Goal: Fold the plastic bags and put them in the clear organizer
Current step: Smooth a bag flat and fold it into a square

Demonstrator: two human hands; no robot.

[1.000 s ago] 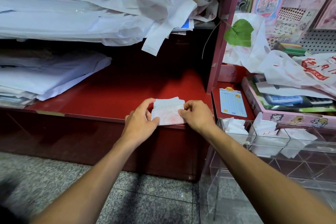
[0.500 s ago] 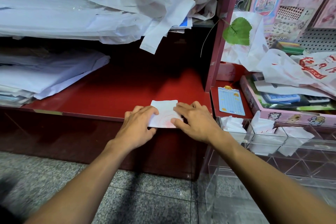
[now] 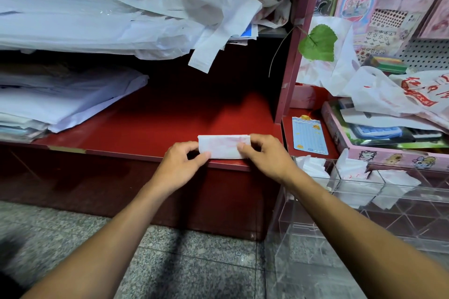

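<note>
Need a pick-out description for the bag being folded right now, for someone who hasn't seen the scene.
Start at the red shelf and follow its front edge rightward. The folded bag lies there as a small flat white rectangle with faint red print, pinched by the left hand and right hand. The other bags above and to the right are loose and crumpled.

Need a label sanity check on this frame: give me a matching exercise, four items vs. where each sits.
Items
1. folded plastic bag
2. green leaf
3. blue chart card
4. clear organizer

Places
A. on the floor right of the red shelf unit, folded bags in its top compartments
B. hanging beside the red upright post
C. front edge of the red shelf, pinched between left hand and right hand
D. flat on the small red ledge past the post

Pairs: 1-C, 2-B, 3-D, 4-A
</note>
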